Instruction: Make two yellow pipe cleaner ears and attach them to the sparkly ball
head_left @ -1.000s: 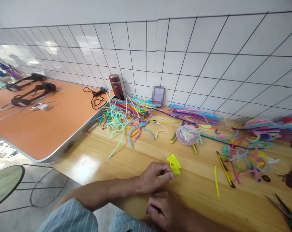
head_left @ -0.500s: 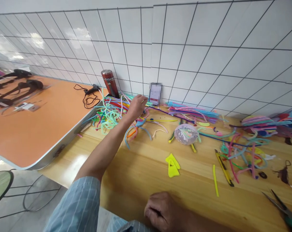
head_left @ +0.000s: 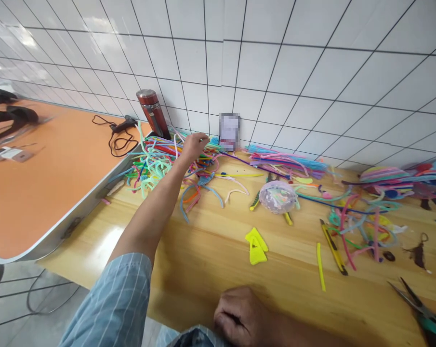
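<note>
My left hand reaches over a pile of coloured pipe cleaners at the back left of the wooden table. Its fingers are drawn together, and whatever they pinch is hidden. My right hand rests as a loose fist at the near edge, with nothing showing in it. Between the hands lies a bright yellow shape of fuzzy pieces, a triangle-like loop. A short yellow strip lies farther right, beside a yellow utility knife.
A phone leans on the tiled wall, and a red thermos stands left of it. A clear bowl sits mid-table. More pipe cleaners lie behind it. Pliers lie at right; an orange table adjoins at left.
The view has tilted and shifted slightly. My left hand stays over the pipe cleaner pile, its fingers slightly differently placed. My right hand has not moved.
</note>
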`<state>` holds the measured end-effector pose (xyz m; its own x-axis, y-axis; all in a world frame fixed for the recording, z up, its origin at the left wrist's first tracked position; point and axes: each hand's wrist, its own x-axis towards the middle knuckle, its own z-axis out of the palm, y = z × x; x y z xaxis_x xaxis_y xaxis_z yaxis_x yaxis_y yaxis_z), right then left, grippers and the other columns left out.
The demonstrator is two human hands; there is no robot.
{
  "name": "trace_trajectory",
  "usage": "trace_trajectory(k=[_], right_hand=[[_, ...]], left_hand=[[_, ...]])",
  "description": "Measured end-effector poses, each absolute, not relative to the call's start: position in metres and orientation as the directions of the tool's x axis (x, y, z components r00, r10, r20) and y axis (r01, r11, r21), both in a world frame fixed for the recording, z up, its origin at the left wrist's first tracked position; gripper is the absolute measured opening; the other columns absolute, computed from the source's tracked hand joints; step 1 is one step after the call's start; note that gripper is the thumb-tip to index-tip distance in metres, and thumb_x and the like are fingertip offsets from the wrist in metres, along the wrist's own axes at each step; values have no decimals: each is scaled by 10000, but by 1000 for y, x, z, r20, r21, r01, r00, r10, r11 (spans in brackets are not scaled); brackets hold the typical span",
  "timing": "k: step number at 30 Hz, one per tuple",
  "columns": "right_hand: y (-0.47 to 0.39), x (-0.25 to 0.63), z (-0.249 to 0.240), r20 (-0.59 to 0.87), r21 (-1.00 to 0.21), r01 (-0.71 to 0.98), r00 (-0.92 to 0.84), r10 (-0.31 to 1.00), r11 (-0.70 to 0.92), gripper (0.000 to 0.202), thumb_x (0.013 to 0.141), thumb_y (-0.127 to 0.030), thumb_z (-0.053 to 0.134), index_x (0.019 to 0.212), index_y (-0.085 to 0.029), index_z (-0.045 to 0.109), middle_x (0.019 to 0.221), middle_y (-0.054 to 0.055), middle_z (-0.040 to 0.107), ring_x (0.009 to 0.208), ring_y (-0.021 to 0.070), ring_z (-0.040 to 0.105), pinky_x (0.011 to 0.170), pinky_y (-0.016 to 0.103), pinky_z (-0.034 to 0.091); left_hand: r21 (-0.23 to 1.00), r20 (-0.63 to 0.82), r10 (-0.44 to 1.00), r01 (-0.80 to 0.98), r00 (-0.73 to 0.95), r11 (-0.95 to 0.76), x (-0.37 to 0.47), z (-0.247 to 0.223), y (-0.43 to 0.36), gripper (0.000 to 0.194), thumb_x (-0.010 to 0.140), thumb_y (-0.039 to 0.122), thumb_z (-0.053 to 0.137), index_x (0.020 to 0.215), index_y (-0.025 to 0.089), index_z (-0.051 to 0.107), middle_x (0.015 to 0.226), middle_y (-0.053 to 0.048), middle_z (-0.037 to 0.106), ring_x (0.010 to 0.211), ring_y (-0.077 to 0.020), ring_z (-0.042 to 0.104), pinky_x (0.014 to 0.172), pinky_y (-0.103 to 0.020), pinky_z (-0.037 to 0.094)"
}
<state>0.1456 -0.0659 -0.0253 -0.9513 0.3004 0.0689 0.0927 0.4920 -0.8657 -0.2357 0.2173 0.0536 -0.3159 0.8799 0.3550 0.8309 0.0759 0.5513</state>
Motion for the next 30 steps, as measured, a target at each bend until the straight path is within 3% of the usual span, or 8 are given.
trace_trajectory(k=[4,6,8,11,14,17,24,30], right_hand=[[-64,145,-22,56,-883,108,-943,329,457,156,929,-161,563,823,-224,658,746,-3,716,677,115,616,676,213,438],[-62,144,-17,47,-892,111,-942,333,438,175,947,-173,558,823,-221,671,751,-3,721,682,113,621,678,211,439],[-61,144,-13,39,-894,115,-943,331,433,191,962,-183,551,825,-217,680,758,-1,728,692,113,631,686,210,445],[-59,144,-9,27,-893,128,-942,335,432,203,975,-189,544,838,-214,693,776,1,742,711,116,651,700,210,458],[-60,144,-8,14,-893,141,-941,339,428,215,989,-198,543,857,-215,712,793,4,755,725,119,663,711,214,471],[-60,145,-9,19,-885,143,-940,342,442,194,974,-194,566,856,-217,719,785,2,757,720,118,661,707,212,470],[-62,145,-18,19,-861,147,-947,320,487,170,957,-178,578,855,-226,706,783,3,769,722,125,676,703,214,468],[-67,144,-32,74,-878,102,-937,342,468,178,947,-186,563,827,-238,683,717,-12,727,666,125,644,658,221,463]], left_hand=[[869,414,717,479,-561,-127,-242,83,216,221,993,363,679,962,156,748,935,-76,783,831,-173,731,715,-244,554],[897,436,659,353,-613,-266,-246,97,212,249,981,409,709,993,162,745,982,-73,787,824,-147,737,687,-214,557],[868,494,632,376,-597,-324,-249,104,207,280,989,439,699,1021,167,757,1002,-72,792,847,-141,741,719,-210,570],[762,562,696,606,-446,-228,-246,100,200,244,998,366,659,1024,161,789,991,-80,807,906,-175,739,836,-264,586],[535,477,844,843,-245,-57,-234,81,195,268,980,260,598,1096,153,814,1088,-112,831,1010,-234,738,1003,-360,559],[437,402,905,898,-140,-56,-221,60,195,249,934,222,594,1007,179,828,1167,-119,832,1134,-275,718,1130,-410,486],[391,287,950,921,-125,3,-221,30,206,406,1024,287,458,756,180,744,789,-93,754,781,-235,646,766,-322,460],[364,286,947,931,-150,37,-224,10,206,296,973,226,527,797,195,764,839,-83,769,838,-231,640,778,-302,448]])
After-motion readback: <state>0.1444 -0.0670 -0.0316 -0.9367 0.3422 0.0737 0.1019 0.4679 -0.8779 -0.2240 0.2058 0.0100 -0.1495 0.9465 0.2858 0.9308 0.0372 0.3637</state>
